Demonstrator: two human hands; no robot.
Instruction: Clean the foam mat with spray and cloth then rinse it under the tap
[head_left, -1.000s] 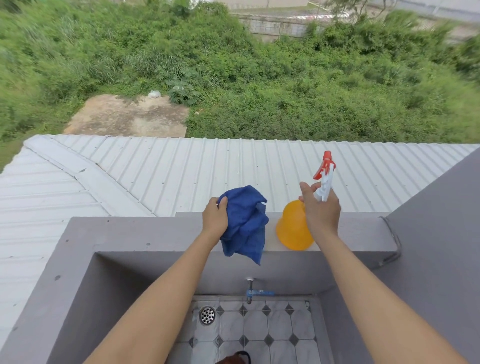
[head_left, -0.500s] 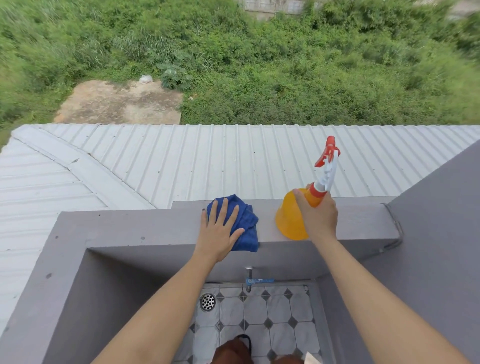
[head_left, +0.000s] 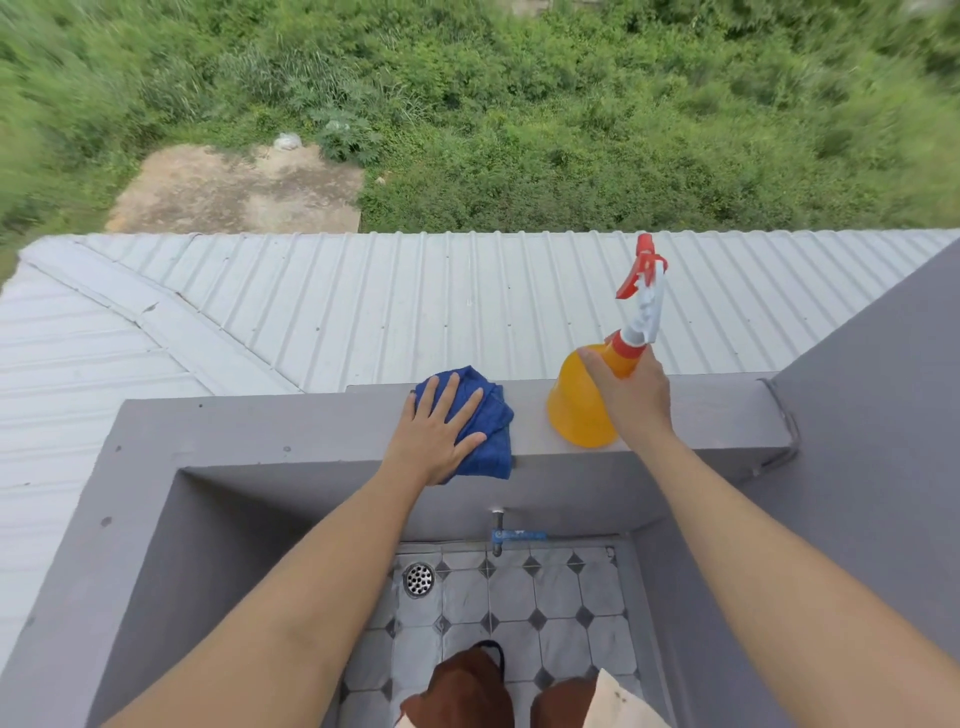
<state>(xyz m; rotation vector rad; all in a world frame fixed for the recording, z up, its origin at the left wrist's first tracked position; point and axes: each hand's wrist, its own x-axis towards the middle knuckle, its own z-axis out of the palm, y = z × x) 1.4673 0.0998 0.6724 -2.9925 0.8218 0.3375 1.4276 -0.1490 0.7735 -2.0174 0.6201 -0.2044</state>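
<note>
One blue cloth (head_left: 488, 421), one spray bottle (head_left: 584, 410), one tap (head_left: 511, 535).

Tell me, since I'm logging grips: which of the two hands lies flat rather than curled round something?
The left hand, fingers spread flat on the blue cloth; the right hand grips the orange spray bottle.

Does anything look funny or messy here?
Nothing spilled or broken. The blue cloth lies bunched on the grey ledge, one corner over the inner edge, under the flat left hand. The right hand grips the orange spray bottle, standing upright.

corrugated metal roof (head_left: 467, 312), green bushes (head_left: 571, 130), bare dirt patch (head_left: 234, 192), round floor drain (head_left: 418, 578), tiled floor (head_left: 561, 597)
</note>
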